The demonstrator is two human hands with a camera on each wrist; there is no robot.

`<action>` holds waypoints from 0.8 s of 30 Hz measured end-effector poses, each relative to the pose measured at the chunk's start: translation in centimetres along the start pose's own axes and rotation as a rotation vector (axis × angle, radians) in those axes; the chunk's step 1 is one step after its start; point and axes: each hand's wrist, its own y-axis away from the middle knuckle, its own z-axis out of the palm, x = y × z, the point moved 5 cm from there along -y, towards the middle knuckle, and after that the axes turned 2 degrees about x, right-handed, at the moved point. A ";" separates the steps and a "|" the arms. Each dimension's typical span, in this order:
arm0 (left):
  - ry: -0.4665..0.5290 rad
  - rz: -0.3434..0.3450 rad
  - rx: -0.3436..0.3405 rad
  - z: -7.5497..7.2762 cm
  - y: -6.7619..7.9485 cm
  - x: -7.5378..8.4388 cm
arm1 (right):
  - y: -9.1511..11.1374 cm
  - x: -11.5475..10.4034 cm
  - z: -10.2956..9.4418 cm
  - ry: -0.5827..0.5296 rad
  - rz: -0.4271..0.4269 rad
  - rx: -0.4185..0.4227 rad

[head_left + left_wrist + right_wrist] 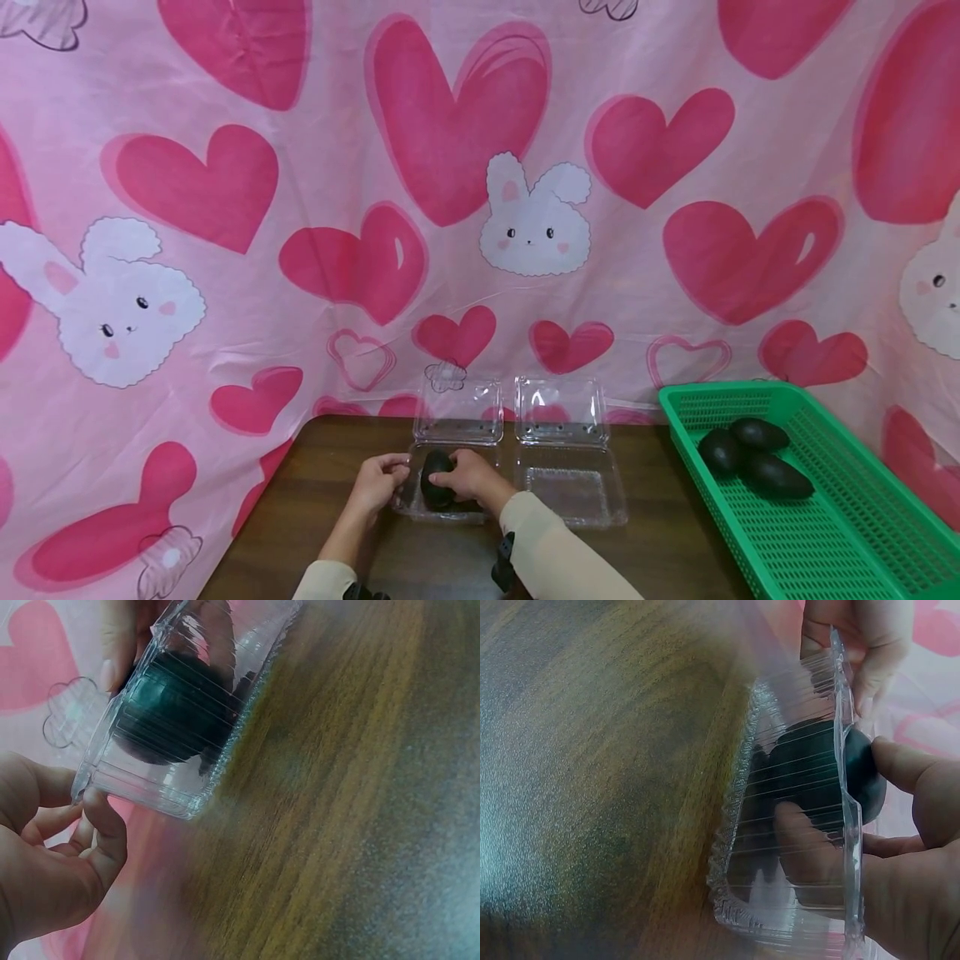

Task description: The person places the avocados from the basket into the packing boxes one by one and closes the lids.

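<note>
A clear plastic clamshell box [480, 518] lies on the table with its lid [459, 417] raised at the back. Inside it is a dark, nearly black avocado [436, 480], seen through the ribbed wall in both wrist views. My right hand [476, 479] reaches into the box and grips this avocado between thumb and fingers. At the box's left side my left hand [378, 483] pinches the rim between thumb and forefinger, clearest in the left wrist view [60, 847]. Another dark shape [468, 506] shows low in the box, mostly hidden under the right hand.
A second clear clamshell box [570, 492] stands beside the first on the right, its lid [561, 412] raised too. Farther right, a green plastic basket [847, 533] holds three dark avocados [776, 477]. Behind the wooden table [337, 446] hangs a pink heart-patterned cloth [322, 150].
</note>
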 end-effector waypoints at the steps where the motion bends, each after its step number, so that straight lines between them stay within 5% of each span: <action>1: 0.000 0.002 0.001 0.0 0.0 0.0 | 0.0 0.0 0.0 -0.005 0.000 0.000; 15: -0.002 0.024 0.012 -0.1 0.0 -0.3 | 0.1 -0.3 -0.6 0.061 -0.041 0.020; 24: -0.024 0.031 0.013 -0.1 -0.2 -0.1 | 0.6 -0.8 -1.8 -0.013 -0.077 0.006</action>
